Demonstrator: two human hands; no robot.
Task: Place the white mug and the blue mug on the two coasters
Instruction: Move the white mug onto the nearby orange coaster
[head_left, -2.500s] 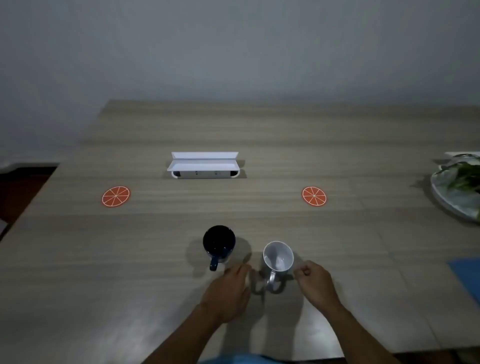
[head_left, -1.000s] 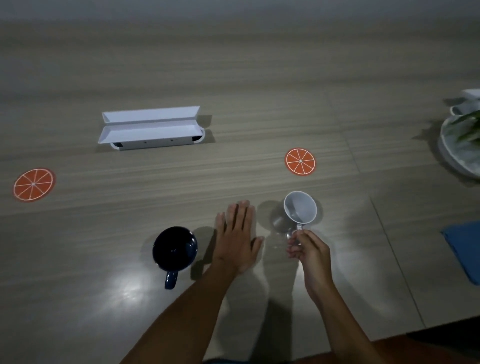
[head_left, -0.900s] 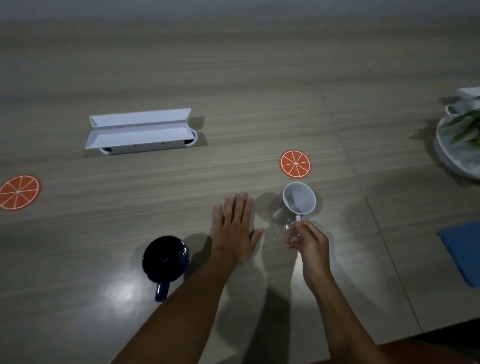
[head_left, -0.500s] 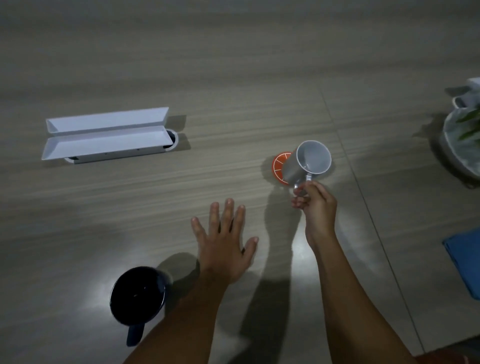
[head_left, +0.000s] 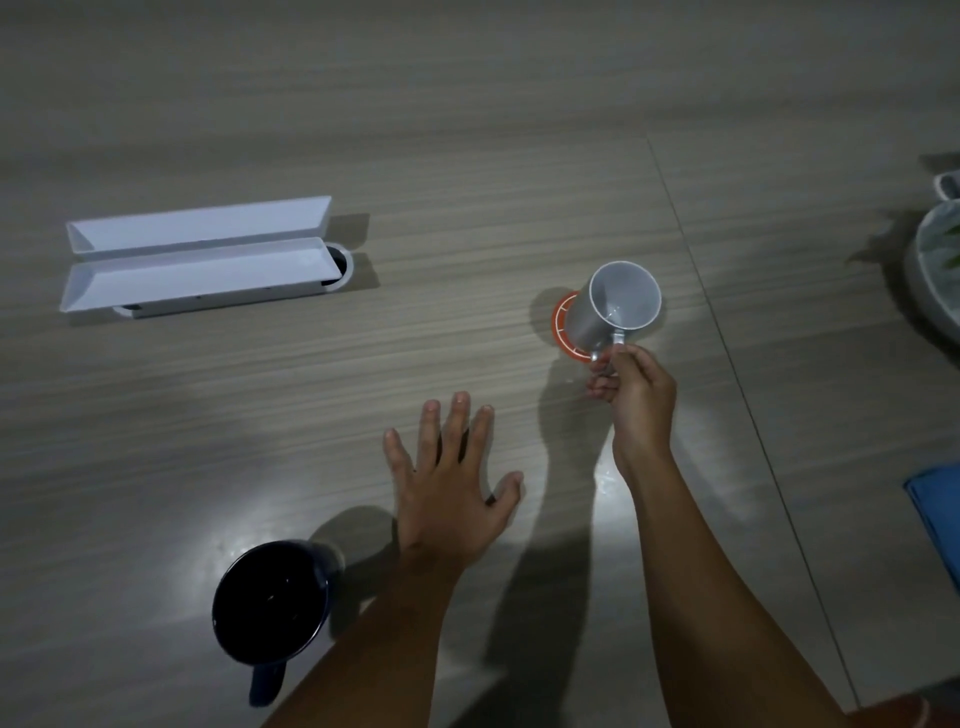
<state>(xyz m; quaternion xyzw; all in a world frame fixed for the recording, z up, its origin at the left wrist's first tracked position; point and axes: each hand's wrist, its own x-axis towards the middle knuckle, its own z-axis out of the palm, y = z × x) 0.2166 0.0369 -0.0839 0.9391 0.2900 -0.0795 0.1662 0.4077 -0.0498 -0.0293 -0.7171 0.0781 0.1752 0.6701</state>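
Gripping the handle, the right hand (head_left: 636, 397) holds the white mug (head_left: 613, 309) over an orange coaster (head_left: 562, 332). The left hand (head_left: 449, 488) is laid flat, fingers spread, empty, on the table (head_left: 467, 130). The blue mug (head_left: 272, 605) is seen standing near its wrist.

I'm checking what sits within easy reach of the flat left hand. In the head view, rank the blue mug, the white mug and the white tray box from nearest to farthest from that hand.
From the left hand, lying flat on the table:
1. Blue mug, just to the hand's near left.
2. White mug, farther off to the right, held over an orange coaster.
3. White tray box, far left, clearly farthest.
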